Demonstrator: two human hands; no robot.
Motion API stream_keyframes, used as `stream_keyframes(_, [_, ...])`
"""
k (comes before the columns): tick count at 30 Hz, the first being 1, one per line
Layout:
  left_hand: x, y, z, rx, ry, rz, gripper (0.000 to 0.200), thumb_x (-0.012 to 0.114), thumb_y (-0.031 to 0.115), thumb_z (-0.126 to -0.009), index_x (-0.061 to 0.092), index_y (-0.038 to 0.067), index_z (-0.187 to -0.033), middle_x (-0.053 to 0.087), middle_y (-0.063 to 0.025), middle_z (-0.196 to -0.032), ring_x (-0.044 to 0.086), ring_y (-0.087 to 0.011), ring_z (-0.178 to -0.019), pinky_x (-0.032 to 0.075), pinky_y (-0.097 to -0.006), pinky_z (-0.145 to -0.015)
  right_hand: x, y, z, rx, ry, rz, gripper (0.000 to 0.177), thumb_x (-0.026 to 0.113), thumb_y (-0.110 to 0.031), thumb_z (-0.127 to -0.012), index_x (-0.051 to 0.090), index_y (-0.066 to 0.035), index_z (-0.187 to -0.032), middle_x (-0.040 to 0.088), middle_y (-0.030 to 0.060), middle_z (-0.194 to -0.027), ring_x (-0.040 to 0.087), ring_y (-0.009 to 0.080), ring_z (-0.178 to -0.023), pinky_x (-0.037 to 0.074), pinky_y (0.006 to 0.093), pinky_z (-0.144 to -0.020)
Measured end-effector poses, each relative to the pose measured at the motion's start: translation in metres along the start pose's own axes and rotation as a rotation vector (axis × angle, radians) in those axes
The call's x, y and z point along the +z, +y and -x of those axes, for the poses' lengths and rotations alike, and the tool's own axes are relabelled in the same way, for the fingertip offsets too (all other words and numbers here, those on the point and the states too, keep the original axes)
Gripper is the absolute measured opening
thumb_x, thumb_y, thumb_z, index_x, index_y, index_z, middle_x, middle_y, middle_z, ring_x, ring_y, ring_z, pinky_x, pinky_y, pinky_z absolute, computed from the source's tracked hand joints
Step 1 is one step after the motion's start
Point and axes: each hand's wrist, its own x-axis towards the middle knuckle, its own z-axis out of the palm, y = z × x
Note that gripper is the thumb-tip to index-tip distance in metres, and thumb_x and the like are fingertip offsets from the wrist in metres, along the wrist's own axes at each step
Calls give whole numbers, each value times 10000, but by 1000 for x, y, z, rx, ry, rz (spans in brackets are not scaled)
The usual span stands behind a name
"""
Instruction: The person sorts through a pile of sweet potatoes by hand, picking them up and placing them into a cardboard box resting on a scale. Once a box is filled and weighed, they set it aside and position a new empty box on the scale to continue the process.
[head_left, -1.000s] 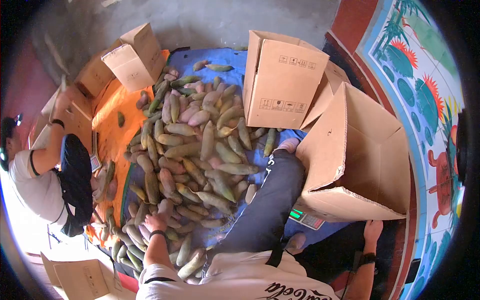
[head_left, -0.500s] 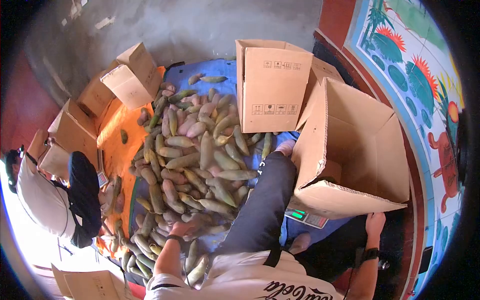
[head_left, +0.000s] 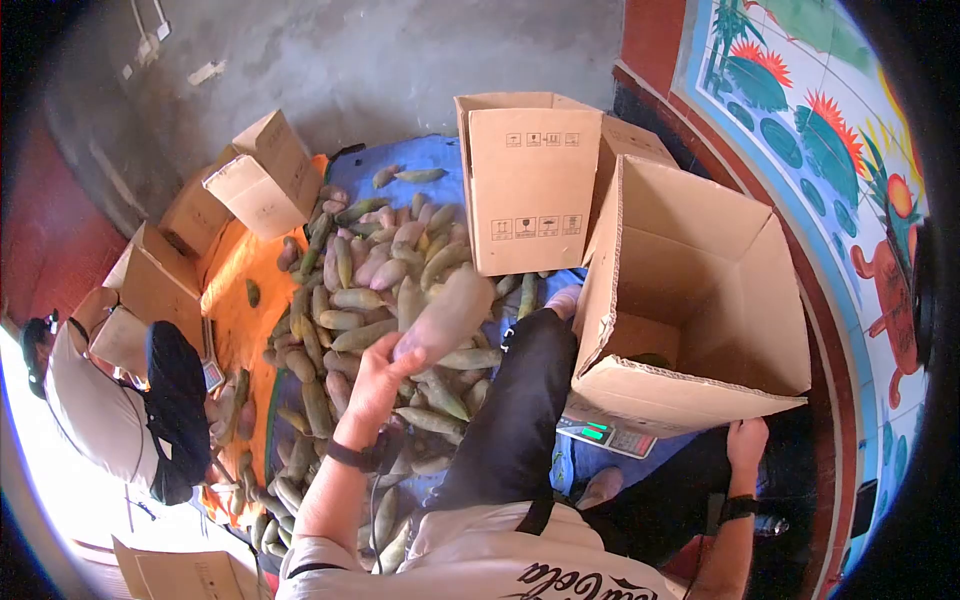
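Observation:
My left hand (head_left: pixel 380 378) grips one end of a large, pale green and pinkish radish (head_left: pixel 450 312), blurred by motion and raised above the pile. Beneath it, many green and purplish radishes (head_left: pixel 355 299) lie heaped on a blue sheet (head_left: pixel 400 156). My right hand (head_left: pixel 747 442), fingers curled, is by the lower right corner of a big open cardboard box (head_left: pixel 700 385); whether it holds anything is hidden. That box rests on a scale (head_left: pixel 607 436) with a lit green display. Something greenish shows at the bottom inside the box.
Two more cardboard boxes (head_left: pixel 535 190) stand behind the big one. On the left, another person (head_left: pixel 105 400) sits beside boxes (head_left: pixel 155 290) and a second scale (head_left: pixel 212 374), next to an orange sheet (head_left: pixel 240 310). A painted wall (head_left: pixel 800 150) curves along the right.
My left hand has risen from the lower part of the pile, moving up and right, and now has a radish in it. My right hand remains by the box corner. The view has shifted slightly.

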Motion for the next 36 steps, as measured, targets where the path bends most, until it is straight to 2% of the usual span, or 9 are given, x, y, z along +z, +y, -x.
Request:
stream_keyframes(5, [68, 62, -2, 214, -114, -3, 468, 699, 166, -705, 518, -31, -1088, 555, -74, -1025, 517, -155, -950, 396, -285, -849, 0, -1, 0, -9, 25, -36, 121, 547, -55, -732, 581, 44, -792, 563, 243, -774, 539, 406, -743, 430, 460, -662])
stream_keyframes(10, [122, 77, -7, 797, -182, -389, 480, 716, 99, -648, 524, -8, -1074, 550, -153, -1017, 534, -264, -954, 414, -323, -837, 4, 6, 2, 2, 24, -2, 150, 547, -78, -739, 583, 38, -826, 567, 245, -793, 545, 410, -740, 439, 463, -664])
stream_keyframes(15, [156, 86, -11, 905, -171, -426, 489, 719, 54, -621, 524, 10, -1067, 545, -150, -1019, 537, -301, -946, 429, -335, -819, 2, 5, 1, -21, 26, -7, 174, 544, -104, -749, 583, 32, -851, 568, 248, -791, 549, 415, -724, 447, 472, -648])
stream_keyframes(18, [173, 84, -13, 965, -309, -472, 490, 714, 44, -626, 519, 32, -1075, 535, -134, -1079, 514, -300, -1017, 434, -356, -851, 5, 6, 1, -52, 48, -5, 171, 547, -104, -745, 584, 32, -842, 567, 246, -772, 548, 416, -708, 447, 476, -636])
stream_keyframes(21, [184, 75, -13, 1021, -368, -526, 441, 707, 45, -623, 547, 47, -1034, 541, -118, -1077, 530, -306, -975, 442, -365, -832, 3, 5, 1, -72, 42, 10, 164, 550, -101, -741, 587, 31, -831, 567, 244, -757, 546, 418, -698, 446, 478, -629])
stream_keyframes(25, [186, 60, -20, 1102, -343, -576, 392, 685, 44, -641, 560, 43, -1013, 552, -112, -1062, 542, -292, -944, 442, -363, -815, -2, 0, 2, -67, 17, 25, 155, 553, -96, -733, 587, 32, -813, 568, 243, -757, 545, 418, -696, 445, 477, -626])
stream_keyframes(27, [184, 59, -24, 1156, -236, -614, 355, 654, 30, -666, 565, 40, -1009, 562, -112, -1051, 546, -279, -933, 435, -363, -809, -1, 1, 1, -77, 28, 15, 153, 555, -95, -730, 585, 35, -805, 568, 244, -761, 544, 418, -702, 442, 479, -630])
stream_keyframes(32, [143, 40, -24, 928, -32, -579, 311, 589, 32, -725, 549, 2, -1032, 559, -146, -1058, 528, -281, -993, 408, -359, -860, 6, 11, 5, -133, 123, 19, 147, 557, -86, -712, 573, 35, -795, 558, 249, -771, 530, 429, -720, 428, 489, -652])
stream_keyframes(36, [77, -15, -40, 592, 132, -605, 228, 572, 64, -768, 571, -1, -987, 586, -155, -977, 560, -276, -917, 430, -337, -811, 9, 15, 2, -30, 26, 15, 136, 556, -83, -712, 563, 43, -764, 554, 249, -751, 528, 429, -704, 426, 483, -634])
